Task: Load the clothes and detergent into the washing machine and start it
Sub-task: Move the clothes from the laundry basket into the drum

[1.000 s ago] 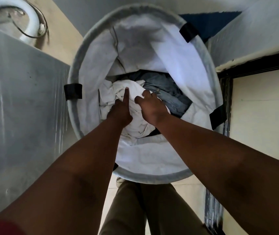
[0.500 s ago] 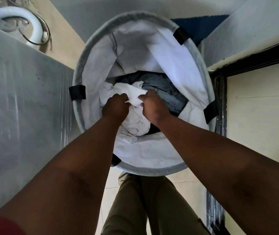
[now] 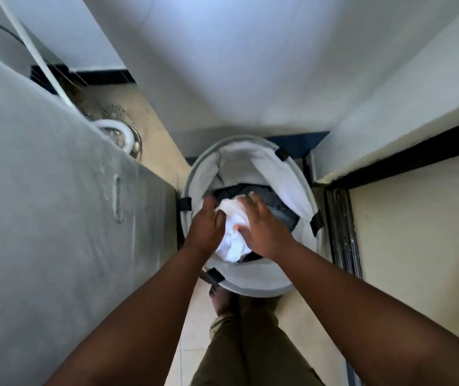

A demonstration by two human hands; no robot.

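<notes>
A round white laundry basket with a grey rim stands on the floor below me. Dark grey and blue clothes lie inside it. A bunched white garment is raised over the basket's mouth between my two hands. My left hand grips its left side with curled fingers. My right hand holds its right side, with the thumb pressed into the cloth and the fingers reaching over the top. The grey washing machine's side rises at my left; its opening is out of view.
A white hose and a floor drain lie behind the machine at upper left. White walls close in ahead and at the right. A dark door frame runs along the right. My legs and a bare foot stand just behind the basket.
Both hands closed on the white garment in the basket and have lifted it up. My view has pulled back and up, so the basket looks smaller and farther below.
</notes>
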